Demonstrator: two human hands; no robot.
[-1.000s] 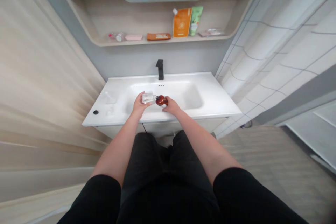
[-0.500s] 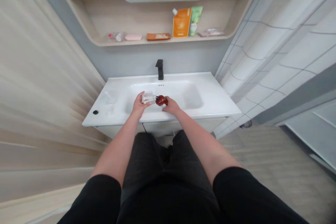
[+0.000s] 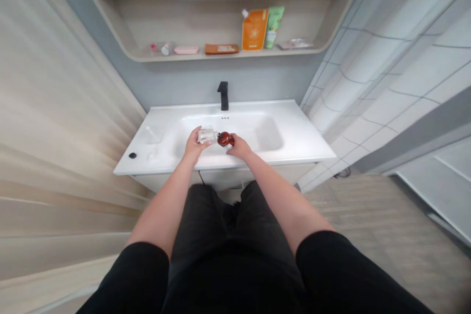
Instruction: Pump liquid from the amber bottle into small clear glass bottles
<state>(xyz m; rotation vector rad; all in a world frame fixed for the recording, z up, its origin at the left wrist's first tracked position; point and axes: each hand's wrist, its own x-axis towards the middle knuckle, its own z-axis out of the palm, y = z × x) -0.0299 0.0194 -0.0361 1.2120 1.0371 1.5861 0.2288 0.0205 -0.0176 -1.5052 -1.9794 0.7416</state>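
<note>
Over the white sink basin [image 3: 253, 127], my left hand [image 3: 193, 147] is closed round a clear bottle [image 3: 206, 135] that lies tilted toward the right. My right hand [image 3: 240, 147] grips an amber bottle [image 3: 224, 139], tipped so that its neck meets the mouth of the clear one. Whether liquid passes between them is too small to tell. Behind both hands the black faucet [image 3: 223, 96] rises from the back of the sink.
A small black cap [image 3: 132, 155] and some clear, see-through items [image 3: 153, 136] lie on the counter's left side. Above, a shelf [image 3: 176, 58] carries an orange pouch [image 3: 254, 30], a green tube [image 3: 274, 27] and a pink box [image 3: 186, 50]. A curtain [image 3: 55, 83] hangs at left.
The view has shifted very slightly. Both hands keep hold of their bottles in nearly the same place over the basin.
</note>
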